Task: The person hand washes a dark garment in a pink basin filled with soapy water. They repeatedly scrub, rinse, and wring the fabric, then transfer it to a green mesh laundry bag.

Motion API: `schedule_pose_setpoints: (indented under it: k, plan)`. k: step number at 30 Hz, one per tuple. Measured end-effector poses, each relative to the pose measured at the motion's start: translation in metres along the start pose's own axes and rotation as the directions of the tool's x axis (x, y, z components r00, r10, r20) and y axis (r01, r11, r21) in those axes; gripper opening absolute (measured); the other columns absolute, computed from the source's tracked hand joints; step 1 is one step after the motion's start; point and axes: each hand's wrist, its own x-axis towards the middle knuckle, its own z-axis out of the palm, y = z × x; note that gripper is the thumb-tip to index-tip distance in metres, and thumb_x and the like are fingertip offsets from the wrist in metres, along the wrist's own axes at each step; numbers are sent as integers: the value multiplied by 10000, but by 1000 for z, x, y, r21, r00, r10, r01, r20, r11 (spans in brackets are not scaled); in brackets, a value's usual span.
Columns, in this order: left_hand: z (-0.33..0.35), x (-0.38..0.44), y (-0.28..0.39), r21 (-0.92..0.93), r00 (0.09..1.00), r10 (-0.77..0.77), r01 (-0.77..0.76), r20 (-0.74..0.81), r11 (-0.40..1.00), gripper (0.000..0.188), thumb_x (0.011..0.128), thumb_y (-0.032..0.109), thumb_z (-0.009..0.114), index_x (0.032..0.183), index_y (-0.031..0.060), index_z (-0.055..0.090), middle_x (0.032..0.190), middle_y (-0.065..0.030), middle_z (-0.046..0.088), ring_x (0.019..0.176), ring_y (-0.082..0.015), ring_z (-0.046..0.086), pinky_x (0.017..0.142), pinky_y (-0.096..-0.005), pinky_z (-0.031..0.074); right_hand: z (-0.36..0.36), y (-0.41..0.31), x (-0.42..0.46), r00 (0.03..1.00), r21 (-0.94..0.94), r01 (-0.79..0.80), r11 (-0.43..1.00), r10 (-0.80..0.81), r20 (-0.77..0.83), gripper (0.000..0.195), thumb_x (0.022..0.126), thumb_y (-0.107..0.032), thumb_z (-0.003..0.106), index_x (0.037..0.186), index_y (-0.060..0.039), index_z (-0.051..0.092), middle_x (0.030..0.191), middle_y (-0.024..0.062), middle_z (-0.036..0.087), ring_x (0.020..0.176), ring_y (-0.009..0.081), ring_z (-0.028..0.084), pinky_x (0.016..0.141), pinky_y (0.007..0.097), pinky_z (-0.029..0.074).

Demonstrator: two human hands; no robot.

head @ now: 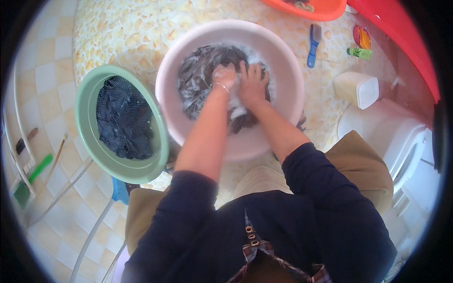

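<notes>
A pink basin [288,92] stands on the floor in front of me, holding dark cloth [200,69] wet with suds. My left hand [224,77], wearing a thin bracelet, is bent down onto the cloth near the basin's middle; its fingertips are hidden, so its grip cannot be told. Just right of it, my right hand [253,85] presses on the cloth with its fingers spread. Left of the pink basin, touching or nearly touching it, a green basin [86,141] holds dark blue patterned cloth [124,118].
At the right are a blue-handled brush [312,53], a green tube [360,53], a white-lidded plastic container [367,92] and a white plastic stool [382,131]. An orange basin [318,15] is at the top. A green brush [40,169] and hoses [90,237] lie left.
</notes>
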Motion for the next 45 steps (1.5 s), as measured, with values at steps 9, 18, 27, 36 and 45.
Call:
schedule_pose_setpoints:
  k: [9, 18, 27, 36, 45]
  plan:
    - [-23, -11, -4, -875, 858, -463, 384, 222, 293, 707, 830, 374, 606, 1331, -65, 370, 1351, -233, 428, 1213, -359, 453, 966, -427, 388, -10, 19, -6, 941, 520, -207, 829, 314, -126, 632, 756, -166, 627, 1347, -78, 420, 1350, 226, 376, 1246, 387, 375, 1032, 461, 311]
    - [-55, -38, -9, -820, 934, -68, 272, 352, -504, 542, 845, 546, 581, 1140, 91, 574, 1067, -103, 598, 979, -265, 562, 827, -417, 497, -86, -61, -50, 947, 739, 280, 613, -48, -318, 478, 692, -59, 623, 1159, 22, 564, 1105, 195, 522, 1040, 357, 522, 904, 397, 435]
    - [-18, -61, -26, -758, 957, -17, 219, 290, -614, 391, 922, 321, 492, 1219, 67, 497, 1178, -119, 558, 1011, -259, 575, 876, -415, 495, -100, -90, -69, 817, 600, 549, 582, -222, -532, 242, 729, -62, 627, 968, -96, 647, 1003, 99, 559, 916, 293, 555, 751, 384, 485]
    - [-24, -74, 18, -794, 943, -236, 46, 235, -607, 323, 965, 177, 345, 1226, 53, 491, 1222, -119, 552, 1093, -256, 558, 959, -422, 450, -73, -37, 42, 976, 594, 43, 803, 94, -198, 243, 819, -294, 630, 855, -53, 625, 945, 142, 567, 903, 339, 569, 756, 434, 458]
    - [9, -61, -43, -571, 983, 93, 168, 158, -803, 287, 870, 327, 544, 996, 75, 597, 1001, -96, 620, 934, -234, 586, 817, -392, 493, -72, -69, -26, 957, 781, 272, 563, -72, -281, 288, 834, -334, 598, 878, -50, 621, 976, 149, 568, 910, 352, 563, 797, 420, 455]
